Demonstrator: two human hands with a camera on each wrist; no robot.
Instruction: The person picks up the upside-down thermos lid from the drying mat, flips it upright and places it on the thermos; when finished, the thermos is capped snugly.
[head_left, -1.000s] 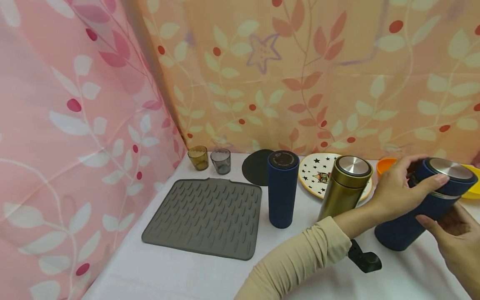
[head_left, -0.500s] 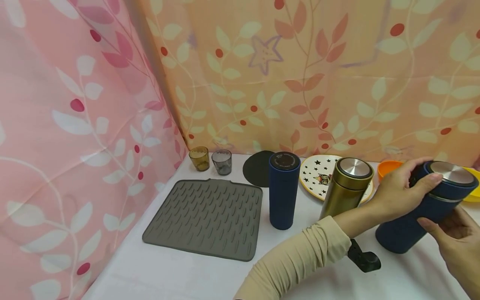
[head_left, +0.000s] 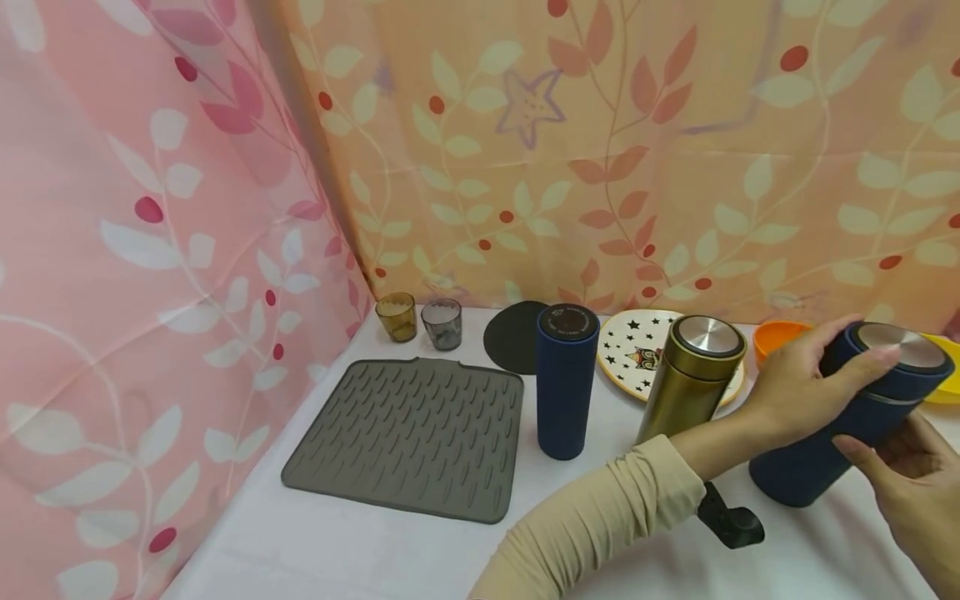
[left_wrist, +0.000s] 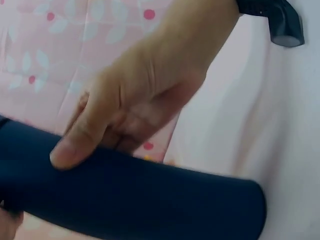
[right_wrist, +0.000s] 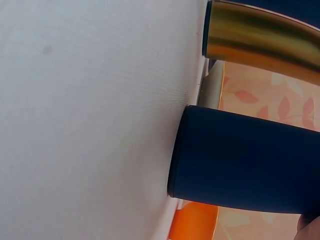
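Observation:
A large navy thermos [head_left: 810, 458] with a shiny steel disc on its lid [head_left: 892, 350] leans to the right at the right side of the table. My left hand [head_left: 787, 387] grips the lid from the left, thumb across its near side. Lower down, my right hand [head_left: 915, 471] holds the body, its thumb showing on the near side and its other fingers mostly hidden behind. The left wrist view shows the right hand's thumb [left_wrist: 72, 150] lying along the navy wall. In the right wrist view the base of the thermos [right_wrist: 225, 160] is right at the white tabletop.
A gold thermos [head_left: 686, 387] stands left of my hands, and a slim navy bottle [head_left: 564, 392] beyond it. Behind are a star-patterned plate [head_left: 630, 333], black disc [head_left: 510, 337], two small glasses [head_left: 442, 325] and an orange bowl [head_left: 776, 335]. A grey ridged mat [head_left: 412, 433] lies left.
My left thumb shifts slightly over the lid, back and forth. Both hands keep their hold, and the thermos stays in nearly the same place.

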